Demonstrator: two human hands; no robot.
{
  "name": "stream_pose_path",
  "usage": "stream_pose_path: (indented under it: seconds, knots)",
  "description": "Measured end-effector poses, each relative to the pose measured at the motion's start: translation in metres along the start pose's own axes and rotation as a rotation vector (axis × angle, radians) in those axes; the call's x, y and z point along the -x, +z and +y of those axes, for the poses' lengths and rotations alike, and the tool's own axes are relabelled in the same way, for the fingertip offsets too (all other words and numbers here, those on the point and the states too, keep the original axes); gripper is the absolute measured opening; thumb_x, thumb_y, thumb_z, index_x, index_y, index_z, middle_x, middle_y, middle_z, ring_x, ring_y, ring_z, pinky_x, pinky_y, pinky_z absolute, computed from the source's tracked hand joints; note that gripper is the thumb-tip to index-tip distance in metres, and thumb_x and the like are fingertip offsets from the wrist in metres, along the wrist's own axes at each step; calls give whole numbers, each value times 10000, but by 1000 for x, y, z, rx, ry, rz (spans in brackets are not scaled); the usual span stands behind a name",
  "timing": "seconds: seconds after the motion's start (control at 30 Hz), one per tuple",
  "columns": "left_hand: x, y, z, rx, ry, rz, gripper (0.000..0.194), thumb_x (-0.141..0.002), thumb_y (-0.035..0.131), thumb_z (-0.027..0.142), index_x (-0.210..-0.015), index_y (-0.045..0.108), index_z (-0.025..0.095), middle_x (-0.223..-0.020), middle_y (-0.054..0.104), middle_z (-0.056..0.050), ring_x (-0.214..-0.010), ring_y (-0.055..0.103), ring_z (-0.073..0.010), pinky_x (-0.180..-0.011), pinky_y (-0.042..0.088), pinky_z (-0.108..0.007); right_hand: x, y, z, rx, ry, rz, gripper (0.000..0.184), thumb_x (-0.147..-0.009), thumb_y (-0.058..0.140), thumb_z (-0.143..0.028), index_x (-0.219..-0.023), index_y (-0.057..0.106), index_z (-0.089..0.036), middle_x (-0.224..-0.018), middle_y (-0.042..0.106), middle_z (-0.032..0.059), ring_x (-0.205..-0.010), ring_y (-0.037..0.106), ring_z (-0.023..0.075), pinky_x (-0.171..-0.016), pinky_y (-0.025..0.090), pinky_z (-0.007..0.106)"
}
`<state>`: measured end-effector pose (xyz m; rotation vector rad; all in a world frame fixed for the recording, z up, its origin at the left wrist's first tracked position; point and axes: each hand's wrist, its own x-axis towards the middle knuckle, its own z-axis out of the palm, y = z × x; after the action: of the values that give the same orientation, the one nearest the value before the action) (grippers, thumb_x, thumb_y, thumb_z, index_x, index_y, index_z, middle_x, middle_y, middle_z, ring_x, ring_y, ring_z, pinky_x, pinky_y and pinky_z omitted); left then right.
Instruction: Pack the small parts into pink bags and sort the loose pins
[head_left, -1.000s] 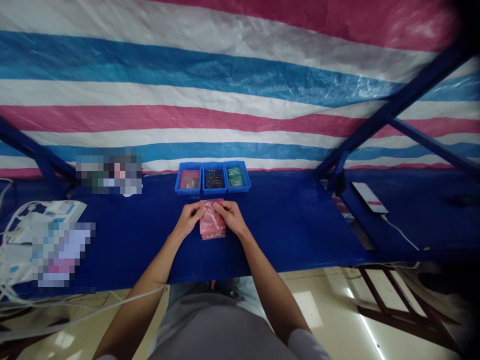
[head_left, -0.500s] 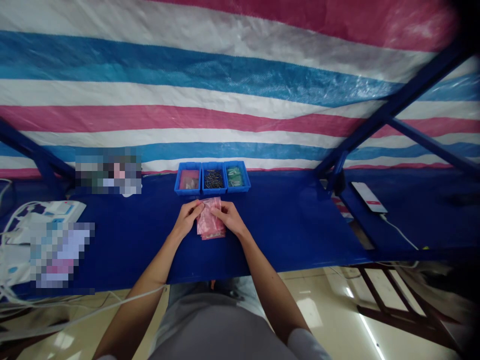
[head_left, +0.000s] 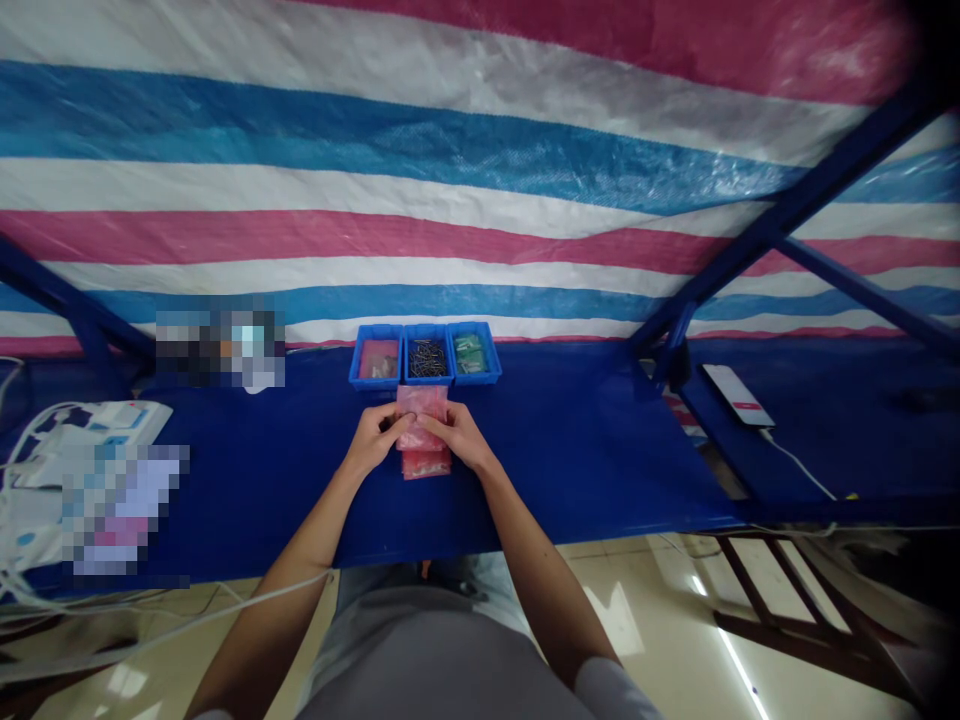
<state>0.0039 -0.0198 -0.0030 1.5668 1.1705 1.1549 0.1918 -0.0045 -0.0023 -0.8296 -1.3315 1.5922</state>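
Between both hands is a pink plastic bag [head_left: 421,402], its lower part pinched from either side. My left hand [head_left: 373,437] is closed on the bag's left edge, thumb on top. My right hand [head_left: 459,434] grips the right edge the same way, its thumb laid across the front. Below the held bag, another pink bag [head_left: 427,464] with small pale contents lies on the table. Just beyond the hands stand three blue bins: the left bin [head_left: 365,383] has a pink bag in it, the middle bin [head_left: 428,380] dark screws, the right bin [head_left: 489,376] green-tinted packets.
A blue table [head_left: 570,440] stretches out under the hands. White power strips and cables [head_left: 45,440] crowd the left side, near blurred-out items. At right, a phone [head_left: 736,394] with a charging cable lies beyond a blue metal frame [head_left: 709,270]. Striped sheeting [head_left: 450,230] hangs behind.
The held pink bag has moved up and away from me, uncovering more of the pink bag below. Both hands have shifted only slightly and keep their grip.
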Motion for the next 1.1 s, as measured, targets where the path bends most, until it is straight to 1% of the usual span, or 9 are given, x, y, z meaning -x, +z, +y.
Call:
stream_pose_path:
  seconds: [0.1,0.2,0.37,0.57,0.63,0.77,0.9,1.1]
  knots:
    - [0,0,1,11,-9,20,342,-853,684,425,-676,637,136,-579,514,18,-542,420,-115,-551,290,-248,0,0,2,-15,0,18,381,-768,786,-451,-969,750,-129,-825,717,38,-716,625,161,-698,488,275]
    - [0,0,2,8,-9,15,334,-854,686,424,-688,642,137,-588,518,16,-548,423,-116,-551,288,-247,0,0,3,-31,-20,37,350,-750,801,-441,-902,746,-132,-798,708,33,-709,620,158,-685,484,270]
    - [-1,1,1,-8,6,13,328,-859,680,422,-702,625,139,-595,505,20,-562,427,-114,-560,301,-243,-1,0,3,-22,-41,24,368,-741,802,-460,-917,749,-141,-805,711,36,-738,633,170,-719,498,285]
    - [-1,0,2,16,8,38,356,-852,683,432,-670,575,146,-604,490,20,-564,414,-114,-561,302,-244,2,2,-1,12,-19,-19,396,-737,803,-460,-949,752,-130,-806,713,39,-704,621,160,-698,499,280]
    - [-1,0,2,24,6,37,345,-846,687,436,-687,590,146,-614,495,18,-569,416,-116,-564,304,-244,2,2,-1,35,-6,-16,411,-719,813,-468,-939,751,-127,-786,705,34,-684,608,155,-677,495,275]
    - [0,0,3,63,-14,1,343,-845,682,456,-730,634,137,-615,511,16,-566,429,-116,-560,314,-242,1,0,1,56,-5,21,404,-709,814,-488,-850,742,-117,-716,672,19,-624,563,132,-613,456,249]
    - [0,1,3,63,-22,-10,351,-819,703,470,-758,681,125,-623,553,1,-573,457,-126,-556,333,-247,2,0,-1,25,-4,11,387,-727,806,-479,-846,732,-118,-713,667,18,-617,561,128,-614,450,247]
    - [-1,0,1,33,-18,-16,352,-816,709,467,-756,688,122,-609,540,7,-566,439,-120,-553,321,-244,2,1,-3,18,23,16,416,-703,820,-489,-876,733,-121,-744,683,21,-652,590,145,-638,471,259]
